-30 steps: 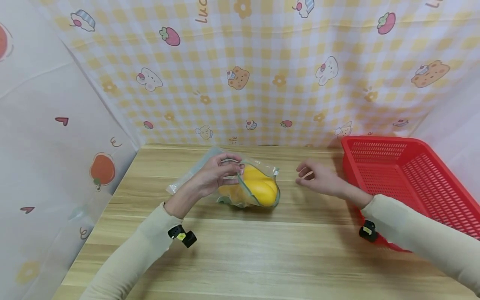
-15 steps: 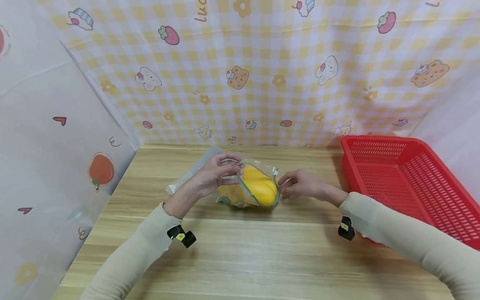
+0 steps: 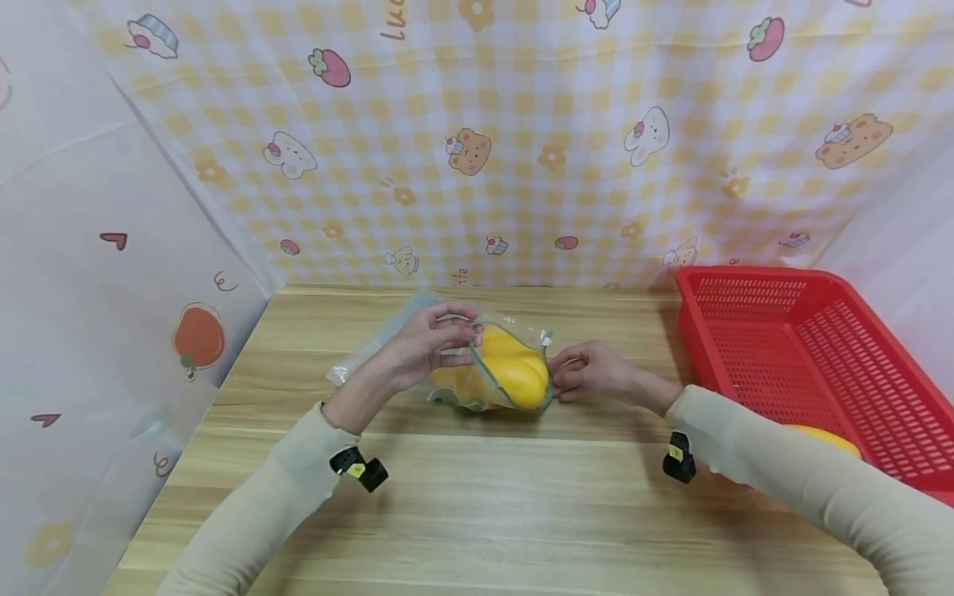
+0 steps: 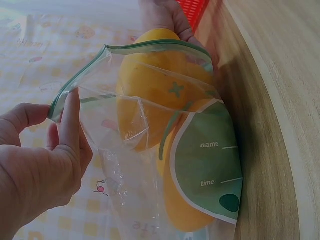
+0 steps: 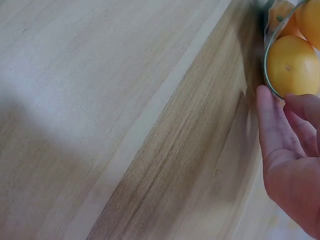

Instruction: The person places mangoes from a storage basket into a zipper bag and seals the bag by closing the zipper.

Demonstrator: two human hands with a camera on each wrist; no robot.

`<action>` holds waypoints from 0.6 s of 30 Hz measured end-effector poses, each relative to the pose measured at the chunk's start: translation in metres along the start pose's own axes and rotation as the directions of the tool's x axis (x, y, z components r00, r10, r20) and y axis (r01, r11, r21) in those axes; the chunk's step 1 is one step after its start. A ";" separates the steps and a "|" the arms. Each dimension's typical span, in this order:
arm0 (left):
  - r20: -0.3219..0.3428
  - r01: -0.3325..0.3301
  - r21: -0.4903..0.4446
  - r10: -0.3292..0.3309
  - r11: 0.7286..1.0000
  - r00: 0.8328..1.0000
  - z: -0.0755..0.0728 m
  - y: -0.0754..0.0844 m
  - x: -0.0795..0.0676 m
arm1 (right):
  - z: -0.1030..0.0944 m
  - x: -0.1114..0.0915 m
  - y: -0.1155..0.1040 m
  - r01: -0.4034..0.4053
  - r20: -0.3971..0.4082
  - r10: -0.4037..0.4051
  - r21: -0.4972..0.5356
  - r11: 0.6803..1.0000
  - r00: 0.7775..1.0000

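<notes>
A clear zip bag [image 4: 207, 160] with a green rim and a green printed label lies on its side, its mouth toward the right. Inside are yellow mangoes [image 3: 522, 377], one showing at the opening. My left hand [image 3: 417, 343] pinches the upper rim between thumb and fingers and holds the mouth apart. On the other side, my right hand [image 3: 599, 370] pinches the rim low down near the table; in the right wrist view its thumb and fingertips meet at the green edge, just beside a mango [image 5: 292, 65].
A red plastic basket [image 3: 775, 364] stands at the right, partly behind the right sleeve. A yellow thing [image 3: 831, 437] in it shows past the sleeve. The wooden table [image 3: 477, 513] meets a checked cloth [image 3: 522, 199] at the back.
My right hand has moved left from near the basket to the bag's edge and grips it there. The left hand and the bag have stayed put. A yellow thing in the basket has come into view.
</notes>
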State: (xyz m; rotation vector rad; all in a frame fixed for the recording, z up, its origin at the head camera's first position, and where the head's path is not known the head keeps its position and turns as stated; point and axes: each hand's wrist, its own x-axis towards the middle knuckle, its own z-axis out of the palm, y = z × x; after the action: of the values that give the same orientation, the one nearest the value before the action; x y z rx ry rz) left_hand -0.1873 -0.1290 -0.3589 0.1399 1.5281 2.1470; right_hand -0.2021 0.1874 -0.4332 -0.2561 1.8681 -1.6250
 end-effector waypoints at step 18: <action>0.014 -0.001 0.001 0.001 1.000 1.000 -0.006 0.001 -0.004 | 0.001 -0.005 -0.003 0.034 -0.038 -0.033 0.037 0.999 0.999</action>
State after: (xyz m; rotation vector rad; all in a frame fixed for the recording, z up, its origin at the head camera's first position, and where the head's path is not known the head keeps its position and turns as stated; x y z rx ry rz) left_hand -0.1862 -0.1357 -0.3595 0.1554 1.5213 2.1415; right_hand -0.1985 0.1890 -0.4286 -0.2438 1.8689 -1.6965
